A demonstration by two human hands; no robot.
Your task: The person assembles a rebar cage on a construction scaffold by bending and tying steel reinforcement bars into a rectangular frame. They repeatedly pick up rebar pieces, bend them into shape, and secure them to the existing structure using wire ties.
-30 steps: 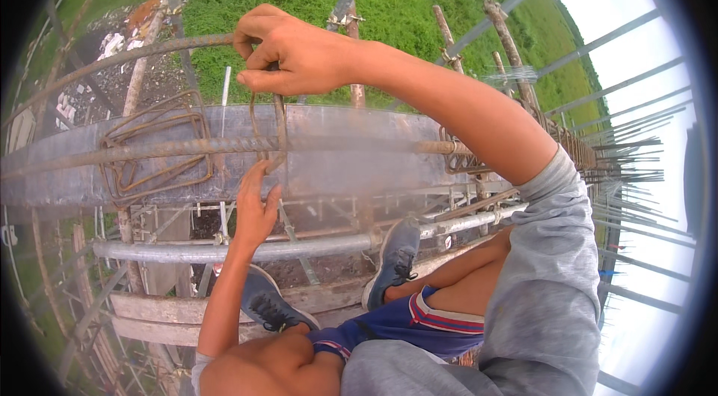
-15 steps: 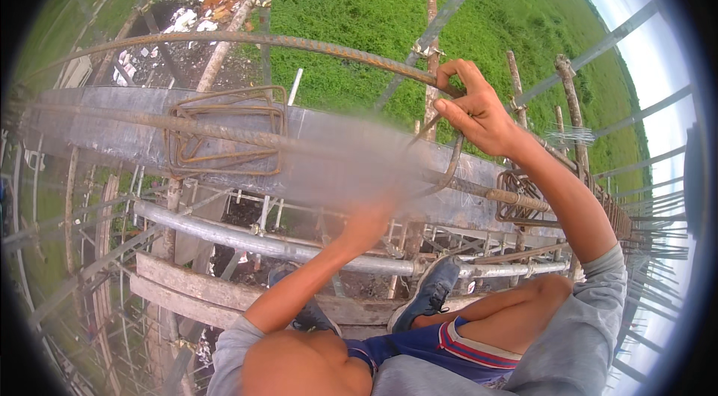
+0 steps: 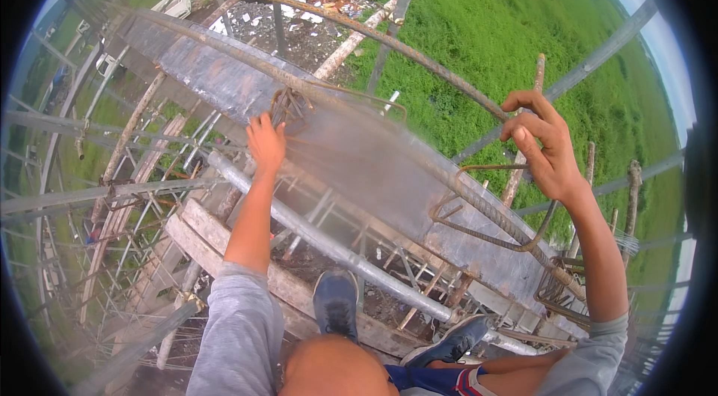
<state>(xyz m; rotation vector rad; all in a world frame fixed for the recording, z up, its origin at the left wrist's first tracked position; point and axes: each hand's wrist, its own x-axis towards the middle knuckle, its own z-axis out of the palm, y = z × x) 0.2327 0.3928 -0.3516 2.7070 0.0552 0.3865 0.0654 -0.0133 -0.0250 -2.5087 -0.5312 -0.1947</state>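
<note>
My left hand [image 3: 267,143] reaches over the near edge of the grey beam form [image 3: 202,74], its fingers apart. Just beyond its fingertips lies a bundle of rusty bent stirrups [image 3: 292,106], partly blurred; whether they touch is hard to tell. To the right, my right hand [image 3: 544,148] curls its fingers round the upper rebar [image 3: 419,59], a long, bowed, rusty bar. Below that hand a single rectangular stirrup [image 3: 486,243] hangs around the lower rebar [image 3: 479,198], which runs lengthwise over the form. Its upper side passes close to my right palm.
More stirrups [image 3: 557,287] cluster at the form's right end. A silver pipe [image 3: 321,235] and a wooden plank [image 3: 288,284] run below the form, near my shoes [image 3: 335,305]. Scaffold poles [image 3: 400,3] rise beyond it. Gaps between the members show ground far below.
My left hand has moved left from the blurred middle of the form to the stirrup bundle. My right hand stays at the upper rebar. The view has turned and shifted left.
</note>
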